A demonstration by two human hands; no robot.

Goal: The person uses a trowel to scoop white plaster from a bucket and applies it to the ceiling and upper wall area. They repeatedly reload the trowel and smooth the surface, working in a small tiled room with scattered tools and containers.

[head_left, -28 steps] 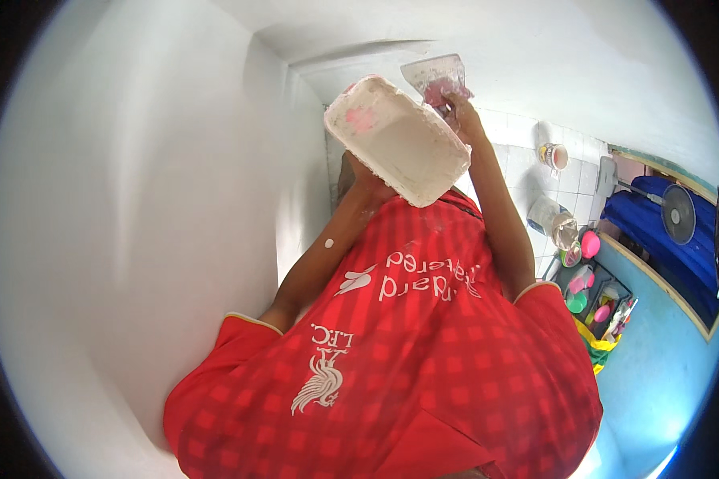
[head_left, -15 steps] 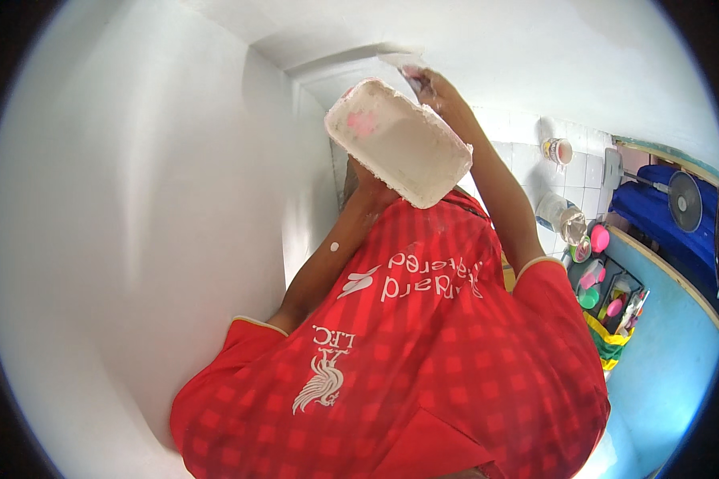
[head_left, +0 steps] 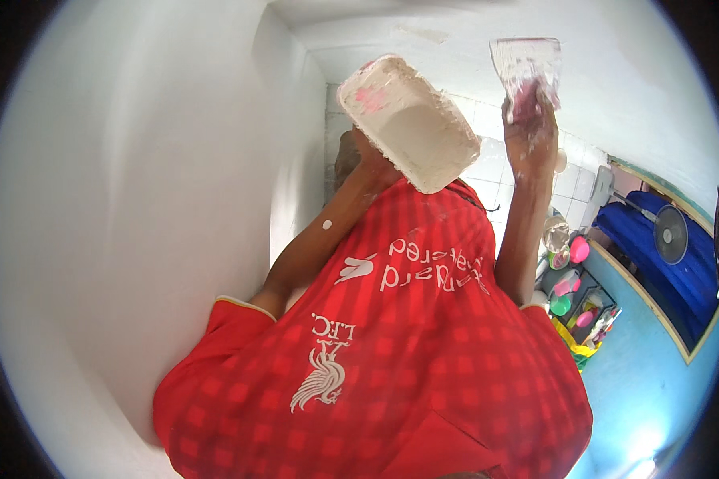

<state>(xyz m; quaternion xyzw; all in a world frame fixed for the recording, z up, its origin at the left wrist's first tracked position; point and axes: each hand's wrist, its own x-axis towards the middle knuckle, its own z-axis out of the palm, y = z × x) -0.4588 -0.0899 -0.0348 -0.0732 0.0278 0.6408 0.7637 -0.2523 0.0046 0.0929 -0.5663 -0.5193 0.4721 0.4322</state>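
A rectangular off-white tray (head_left: 415, 132), crusted with white paste and stained pink at one end, is held up at the middle by my left hand (head_left: 371, 160), whose fingers are mostly hidden beneath it. To its right, my right hand (head_left: 531, 128) grips a wide flat scraper (head_left: 526, 60) smeared with white and pinkish paste, raised in front of the white wall along the top. A short pale patch (head_left: 422, 33) shows on that wall, above the tray.
A large white wall (head_left: 120, 239) fills the left. White tiles (head_left: 487, 172) show behind my hands. At the right are a jug (head_left: 556, 234), a rack of colourful containers (head_left: 579, 307), a fan (head_left: 669, 234), blue fabric (head_left: 695, 295) in an opening, and a light-blue wall (head_left: 647, 399).
My right hand has moved right with the scraper, away from behind the tray and the wall above it. The tray in my left hand has risen slightly.
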